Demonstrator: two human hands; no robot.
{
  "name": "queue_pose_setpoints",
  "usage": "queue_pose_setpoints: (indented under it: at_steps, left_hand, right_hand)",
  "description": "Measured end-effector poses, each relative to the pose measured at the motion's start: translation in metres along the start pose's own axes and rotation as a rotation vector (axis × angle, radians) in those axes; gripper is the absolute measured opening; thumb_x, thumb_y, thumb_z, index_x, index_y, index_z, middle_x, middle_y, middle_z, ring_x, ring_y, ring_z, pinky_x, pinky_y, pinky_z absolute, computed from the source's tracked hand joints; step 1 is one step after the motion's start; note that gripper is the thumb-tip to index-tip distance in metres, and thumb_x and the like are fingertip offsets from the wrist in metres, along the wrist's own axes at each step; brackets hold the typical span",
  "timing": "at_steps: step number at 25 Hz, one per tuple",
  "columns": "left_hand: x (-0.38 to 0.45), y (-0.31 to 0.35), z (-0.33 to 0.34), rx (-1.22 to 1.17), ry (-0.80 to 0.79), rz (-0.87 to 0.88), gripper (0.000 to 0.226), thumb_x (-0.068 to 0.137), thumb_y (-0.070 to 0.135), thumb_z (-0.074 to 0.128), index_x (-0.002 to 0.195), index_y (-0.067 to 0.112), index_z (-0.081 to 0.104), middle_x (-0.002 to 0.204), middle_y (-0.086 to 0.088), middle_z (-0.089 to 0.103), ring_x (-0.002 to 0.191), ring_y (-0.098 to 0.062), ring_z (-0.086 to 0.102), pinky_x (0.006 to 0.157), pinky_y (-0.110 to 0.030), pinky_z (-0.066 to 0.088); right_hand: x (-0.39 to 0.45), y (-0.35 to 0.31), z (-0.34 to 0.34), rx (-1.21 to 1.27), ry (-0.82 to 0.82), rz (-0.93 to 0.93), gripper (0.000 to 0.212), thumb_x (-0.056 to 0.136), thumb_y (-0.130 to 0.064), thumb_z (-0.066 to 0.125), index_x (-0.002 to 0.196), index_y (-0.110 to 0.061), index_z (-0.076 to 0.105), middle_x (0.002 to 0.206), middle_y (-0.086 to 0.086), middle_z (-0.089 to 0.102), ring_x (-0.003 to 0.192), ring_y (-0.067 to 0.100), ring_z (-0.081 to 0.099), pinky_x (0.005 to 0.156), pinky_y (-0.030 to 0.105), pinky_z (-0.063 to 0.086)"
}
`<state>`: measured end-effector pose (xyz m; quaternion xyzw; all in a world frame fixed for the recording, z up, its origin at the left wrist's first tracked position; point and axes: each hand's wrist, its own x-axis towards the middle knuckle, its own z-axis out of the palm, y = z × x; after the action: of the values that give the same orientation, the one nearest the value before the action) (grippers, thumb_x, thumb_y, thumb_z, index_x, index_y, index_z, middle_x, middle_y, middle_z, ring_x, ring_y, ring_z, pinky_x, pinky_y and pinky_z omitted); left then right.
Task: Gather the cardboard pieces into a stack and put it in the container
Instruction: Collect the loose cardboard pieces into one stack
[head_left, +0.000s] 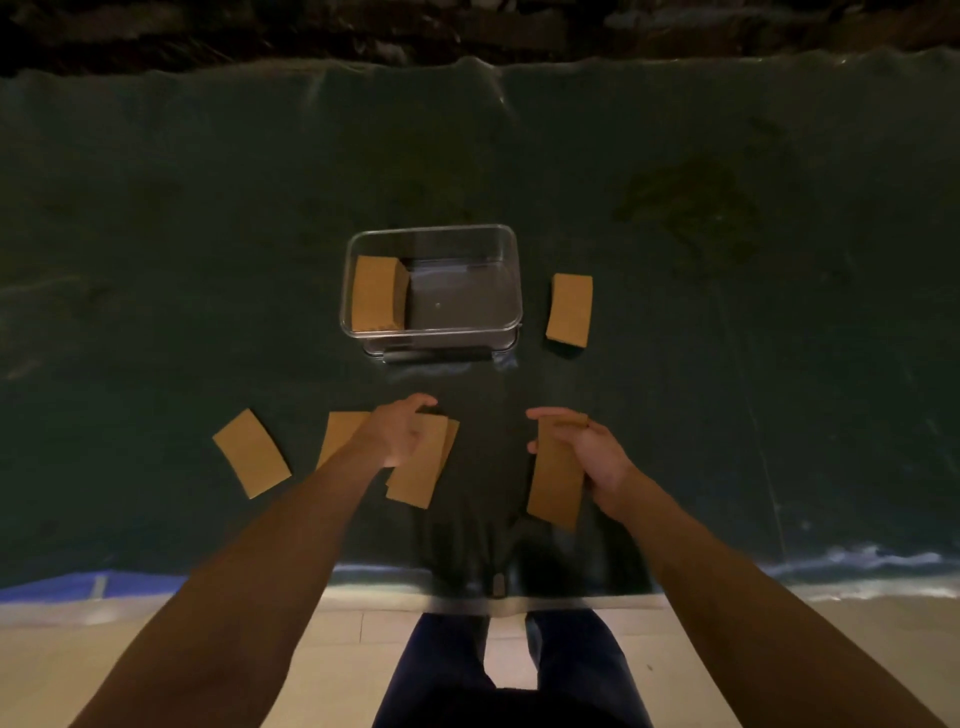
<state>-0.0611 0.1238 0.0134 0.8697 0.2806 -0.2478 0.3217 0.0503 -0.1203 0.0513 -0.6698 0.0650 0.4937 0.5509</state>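
Cardboard piece (556, 475) gripped in right hand (597, 460); left hand (397, 434) loosely open, touching cardboard pile (421, 467).

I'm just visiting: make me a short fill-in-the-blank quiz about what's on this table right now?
1. The clear container already has a cardboard stack at its ____ end.
2. The right hand is holding a piece of ____.
3. The left hand reaches over the overlapping pieces lying on the dark ____.

Missing words: left; cardboard; table cover
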Motion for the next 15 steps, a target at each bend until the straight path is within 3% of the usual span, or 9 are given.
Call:
queue_pose_setpoints:
  at_steps: [2,4,7,11,13,15]
  left_hand:
    - [0.004,-0.003,0.012,0.126,0.013,0.011,0.063,0.095,0.007,0.053,0.153,0.023,0.034,0.139,-0.017,0.053,0.119,-0.032,0.056,0.094,-0.038,0.049]
    - [0.008,-0.004,0.019,0.215,0.037,0.013,0.062,0.095,0.009,0.053,0.153,0.019,0.034,0.143,-0.018,0.048,0.126,-0.034,0.052,0.102,-0.042,0.045]
    - [0.009,-0.005,0.022,0.187,0.066,0.012,0.051,0.093,0.005,0.052,0.142,0.016,0.043,0.134,-0.016,0.047,0.112,-0.035,0.057,0.093,-0.043,0.049]
    - [0.006,-0.006,0.014,0.17,0.16,0.035,0.023,0.09,0.004,0.05,0.11,0.014,0.05,0.12,-0.01,0.043,0.104,-0.029,0.05,0.086,-0.044,0.049]
    - [0.004,-0.005,0.005,0.016,0.07,0.03,0.018,0.092,0.006,0.053,0.106,0.018,0.053,0.113,-0.006,0.055,0.097,-0.022,0.055,0.077,-0.036,0.049]
    - [-0.002,-0.005,-0.007,-0.284,-0.131,0.054,0.021,0.092,0.008,0.061,0.101,0.026,0.054,0.103,0.002,0.06,0.089,-0.014,0.058,0.07,-0.029,0.048]
  right_hand:
    - [0.0,0.004,0.002,0.093,0.003,0.028,0.026,0.1,-0.019,0.048,0.106,-0.023,0.073,0.093,0.019,0.066,0.084,0.03,0.068,0.081,0.044,0.056]
    - [0.003,0.009,-0.001,0.128,0.018,0.06,0.025,0.101,-0.026,0.048,0.109,-0.021,0.072,0.093,0.018,0.063,0.08,0.032,0.068,0.077,0.046,0.058]
    - [0.006,0.016,-0.002,0.15,0.03,0.092,0.028,0.101,-0.029,0.049,0.115,-0.018,0.069,0.095,0.018,0.059,0.073,0.031,0.066,0.07,0.045,0.059]
    - [0.011,0.018,0.011,0.132,0.041,0.096,0.029,0.096,-0.036,0.057,0.117,-0.018,0.068,0.096,0.018,0.061,0.07,0.028,0.063,0.074,0.046,0.054]
    - [0.014,0.016,0.019,0.078,0.072,0.08,0.039,0.09,-0.043,0.065,0.12,-0.018,0.066,0.097,0.016,0.065,0.068,0.024,0.062,0.071,0.042,0.054]
    - [0.015,0.011,0.032,0.037,0.037,0.071,0.052,0.078,-0.051,0.071,0.12,-0.021,0.066,0.1,0.012,0.068,0.069,0.02,0.062,0.069,0.037,0.055]
